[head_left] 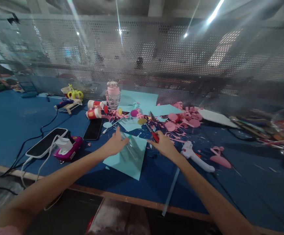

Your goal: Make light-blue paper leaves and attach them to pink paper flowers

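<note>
Press your flat, open left hand (116, 143) on the light blue sheet (129, 156); keep your right hand (162, 145) closed around the red-handled scissors (154, 133), cutting steadily.

craft workshop: glue gun (197, 156) (paper scraps (181, 122)).

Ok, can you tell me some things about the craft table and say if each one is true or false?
1. The right hand holds red-handled scissors. True.
2. The left hand rests on a yellow sheet. False: it rests on the light blue paper.
3. A white glue gun lies to the right of the right hand. True.
4. The tablecloth is green. False: it is blue.
5. The pink scraps lie behind the hands. True.
</note>
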### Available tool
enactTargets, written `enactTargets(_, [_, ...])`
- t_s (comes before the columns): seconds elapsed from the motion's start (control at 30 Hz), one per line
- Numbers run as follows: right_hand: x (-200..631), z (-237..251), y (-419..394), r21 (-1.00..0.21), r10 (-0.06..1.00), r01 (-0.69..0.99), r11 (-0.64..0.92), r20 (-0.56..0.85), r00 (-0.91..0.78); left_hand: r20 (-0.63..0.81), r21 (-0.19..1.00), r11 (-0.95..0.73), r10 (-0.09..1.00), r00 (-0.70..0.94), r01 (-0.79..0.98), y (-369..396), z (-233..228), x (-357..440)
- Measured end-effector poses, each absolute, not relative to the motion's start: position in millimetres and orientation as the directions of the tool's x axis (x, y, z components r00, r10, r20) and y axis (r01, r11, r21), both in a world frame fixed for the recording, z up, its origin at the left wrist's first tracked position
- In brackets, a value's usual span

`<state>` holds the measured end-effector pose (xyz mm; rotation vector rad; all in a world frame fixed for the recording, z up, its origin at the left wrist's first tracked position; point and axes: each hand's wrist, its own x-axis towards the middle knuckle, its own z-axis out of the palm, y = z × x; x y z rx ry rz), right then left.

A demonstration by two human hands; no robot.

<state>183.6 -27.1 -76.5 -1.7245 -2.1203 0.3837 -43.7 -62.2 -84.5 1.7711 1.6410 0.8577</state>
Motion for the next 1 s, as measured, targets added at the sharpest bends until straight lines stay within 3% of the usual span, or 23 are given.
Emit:
enactTargets(0.03, [186, -76, -24, -0.469, 0.966, 0.844, 0.258, 0.149, -0.213, 0.102, 0.587, -0.15, 0.989, 0.112, 0.796, -73, -79, -47])
enactTargets(0.1, [188, -76, -19, -0.532, 0.938, 0.772, 0.347, 0.187, -0.293, 0.147, 0.478, -0.198, 0.979, 0.144, 0.856, -91, -71, -51])
enactTargets(0.13, [187, -77, -17, -0.555, 0.923, 0.739, 0.382, 0.198, -0.329, 0.174, 0.315, -0.238, 0.966, 0.191, 0.919, -97, -69, -53])
enactTargets(0.2, [185, -81, -14, -0.576, 0.907, 0.705, 0.413, 0.193, -0.374, 0.145, 0.119, -0.387, 0.918, 0.37, 0.914, -100, -70, -57])
enactTargets(0.27, [183, -86, -13, -0.579, 0.907, 0.709, 0.402, 0.149, -0.393, 0.057, 0.01, -0.577, 0.815, 0.576, 0.816, -96, -77, -61])
enactTargets(0.37, [181, -92, -15, -0.588, 0.915, 0.726, 0.358, 0.067, -0.398, -0.022, -0.015, -0.699, 0.715, 0.698, 0.715, -90, -91, -62])
enactTargets(0.67, [188, -93, -15, -0.706, 0.905, 0.654, 0.273, -0.042, -0.424, 0.014, 0.009, -0.39, 0.921, 0.389, 0.921, -111, -104, -10])
enactTargets(0.87, [191, -96, -15, -0.762, 0.921, 0.608, 0.221, -0.042, -0.387, 0.047, 0.093, -0.592, 0.805, 0.591, 0.8, -94, -111, -21])
enactTargets(1.0, [195, -96, -13, -0.83, 0.921, 0.534, 0.162, -0.067, -0.383, 0.011, 0.174, -0.594, 0.799, 0.601, 0.786, -96, -115, -24])
